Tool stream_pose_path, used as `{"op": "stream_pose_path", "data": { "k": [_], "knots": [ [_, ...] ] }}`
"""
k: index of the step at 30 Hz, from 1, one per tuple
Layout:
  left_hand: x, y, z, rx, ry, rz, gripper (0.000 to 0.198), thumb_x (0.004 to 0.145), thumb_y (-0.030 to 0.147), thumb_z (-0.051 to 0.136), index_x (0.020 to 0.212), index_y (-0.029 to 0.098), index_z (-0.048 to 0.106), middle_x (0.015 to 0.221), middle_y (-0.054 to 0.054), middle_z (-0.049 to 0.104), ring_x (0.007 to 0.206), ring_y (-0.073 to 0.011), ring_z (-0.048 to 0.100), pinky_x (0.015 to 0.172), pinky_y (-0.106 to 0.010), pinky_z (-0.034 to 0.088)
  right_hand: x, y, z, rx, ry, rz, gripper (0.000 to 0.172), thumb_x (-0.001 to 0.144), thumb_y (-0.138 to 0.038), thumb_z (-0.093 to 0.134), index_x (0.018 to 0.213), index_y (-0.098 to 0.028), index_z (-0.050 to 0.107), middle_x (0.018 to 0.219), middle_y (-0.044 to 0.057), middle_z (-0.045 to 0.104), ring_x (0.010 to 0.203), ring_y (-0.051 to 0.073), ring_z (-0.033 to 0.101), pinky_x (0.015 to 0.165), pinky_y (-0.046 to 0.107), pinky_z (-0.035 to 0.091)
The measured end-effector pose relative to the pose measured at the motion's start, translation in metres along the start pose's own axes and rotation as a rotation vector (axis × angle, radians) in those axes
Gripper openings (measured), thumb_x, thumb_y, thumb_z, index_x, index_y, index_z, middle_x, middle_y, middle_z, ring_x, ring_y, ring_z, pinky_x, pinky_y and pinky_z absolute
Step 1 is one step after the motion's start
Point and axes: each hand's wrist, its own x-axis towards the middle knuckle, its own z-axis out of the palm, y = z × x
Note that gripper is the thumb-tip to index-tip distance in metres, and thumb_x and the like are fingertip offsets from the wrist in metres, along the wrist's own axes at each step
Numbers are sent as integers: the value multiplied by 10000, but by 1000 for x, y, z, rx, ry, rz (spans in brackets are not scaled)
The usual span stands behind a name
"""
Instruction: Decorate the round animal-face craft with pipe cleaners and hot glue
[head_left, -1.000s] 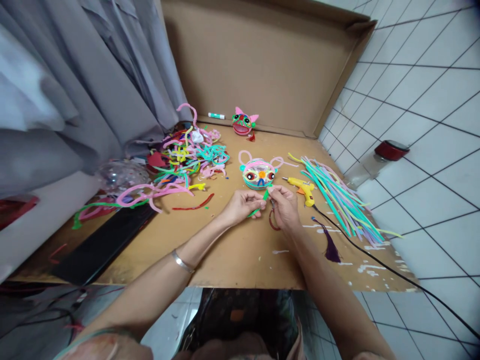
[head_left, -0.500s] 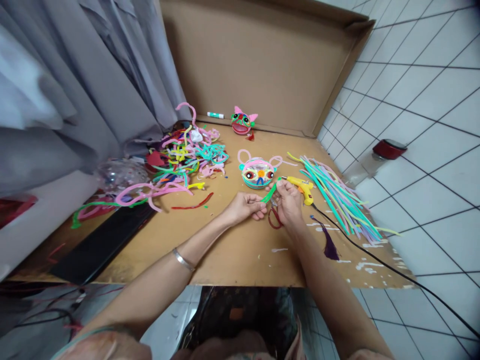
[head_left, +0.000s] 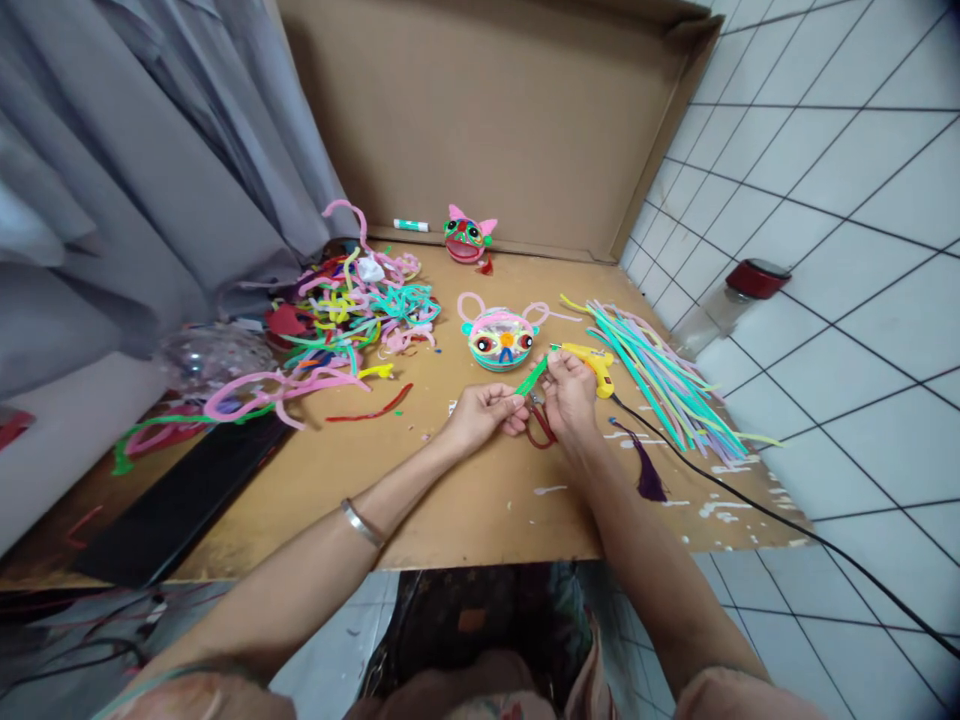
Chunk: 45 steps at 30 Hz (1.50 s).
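Green, fuzzy-edged strip point(head_left: 532, 377) is stretched on a slant between two hands at the centre of the frame. The left hand point(head_left: 486, 414) pinches its lower end between thumb and fingers; the right hand point(head_left: 571, 398) pinches its upper end, higher and to the right. A silver bracelet point(head_left: 360, 522) circles the left wrist, toward the lower left.

Just above the hands, near the middle of the frame, sits an animal-head craft point(head_left: 501, 341) with two pink loop ears, dark-red eyes and an orange nose. Red-handled scissors point(head_left: 540, 428) lie below the strip, partly hidden by the right hand. Right of centre, a yellow glue gun point(head_left: 604, 372) lies just beside that hand, its black cord point(head_left: 720, 485) running to the lower right edge. A purple tassel point(head_left: 646, 468) lies below the gun; a bundle of pastel pipe cleaners point(head_left: 660, 375) fans out at the right.

Left of centre is a tangled heap of coloured pipe cleaners point(head_left: 409, 302), with a loose red piece point(head_left: 371, 408) below it and a black slab point(head_left: 184, 500) at the lower left. At the upper middle, a second animal head point(head_left: 465, 240) with pink pointed ears stands before the cardboard point(head_left: 480, 110).
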Motion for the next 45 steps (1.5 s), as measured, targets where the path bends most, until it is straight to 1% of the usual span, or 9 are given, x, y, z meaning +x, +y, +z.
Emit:
{"op": "stream_pose_path", "data": {
  "k": [4, 8, 16, 20, 24, 28, 30, 36, 45],
  "knots": [
    [-2, 2, 0, -60, 3, -16, 440, 551, 449, 877, 766, 118, 684, 717, -58, 724, 581, -116, 650, 567, -223, 530, 0, -1, 1, -27, 3, -32, 270, 621, -384, 753, 670, -220, 544, 671, -15, 619, 636, 116, 552, 643, 264, 463],
    [-3, 3, 0, -65, -27, -29, 346, 593, 375, 842, 761, 113, 691, 753, -77, 738, 605, -122, 666, 582, -223, 539, 1, 0, -1, -67, -5, -60, 291, 644, -417, 748, 691, -223, 536, 698, -10, 630, 671, 126, 582, 682, 277, 483],
    [-3, 4, 2, -1, 34, -60, 160, 628, 277, 718, 686, 131, 690, 582, -26, 680, 465, -97, 590, 465, -196, 466, 0, 1, -3, -74, -31, -64, 253, 695, -387, 727, 703, -222, 534, 695, -16, 611, 683, 127, 586, 721, 287, 498],
    [-3, 3, 3, 26, 45, -31, 167, 642, 294, 703, 687, 133, 698, 568, -18, 663, 460, -94, 568, 472, -200, 452, 1, -3, -3, 12, 7, -35, 234, 652, -346, 761, 680, -216, 568, 674, -17, 613, 675, 125, 585, 724, 281, 503],
    [-4, 3, 1, 87, 23, -15, 213, 672, 333, 721, 744, 133, 715, 675, -45, 702, 548, -112, 600, 537, -218, 463, 4, -8, -5, 3, -88, 26, 237, 631, -344, 804, 647, -219, 603, 654, -14, 637, 653, 133, 592, 689, 277, 505],
    [-4, 9, -5, 171, 130, 144, 379, 702, 366, 754, 1017, 156, 732, 946, -75, 746, 821, -172, 664, 734, -260, 501, 2, -11, -6, -59, -210, 57, 229, 620, -386, 817, 676, -218, 673, 698, 5, 676, 692, 148, 606, 703, 291, 500],
    [-4, 13, -8, 178, 179, 210, 417, 725, 419, 749, 1050, 158, 731, 996, -82, 742, 879, -186, 659, 791, -278, 497, -1, -9, -3, -100, -259, 48, 242, 616, -413, 821, 670, -219, 687, 750, 20, 695, 770, 173, 624, 765, 317, 502],
    [1, 15, -9, 142, 155, 290, 452, 646, 595, 774, 757, 158, 747, 710, -26, 692, 673, -142, 581, 658, -265, 460, -11, -3, 2, -203, -314, -33, 248, 620, -426, 821, 631, -218, 686, 966, 38, 688, 953, 201, 619, 909, 347, 477],
    [-1, 18, -9, 145, 95, 194, 466, 580, 589, 814, 667, 145, 704, 492, 39, 521, 449, -57, 377, 455, -210, 285, -11, 5, 0, -281, -343, -96, 237, 666, -427, 785, 661, -215, 679, 985, 53, 666, 987, 211, 612, 919, 367, 487]
  ]
}}
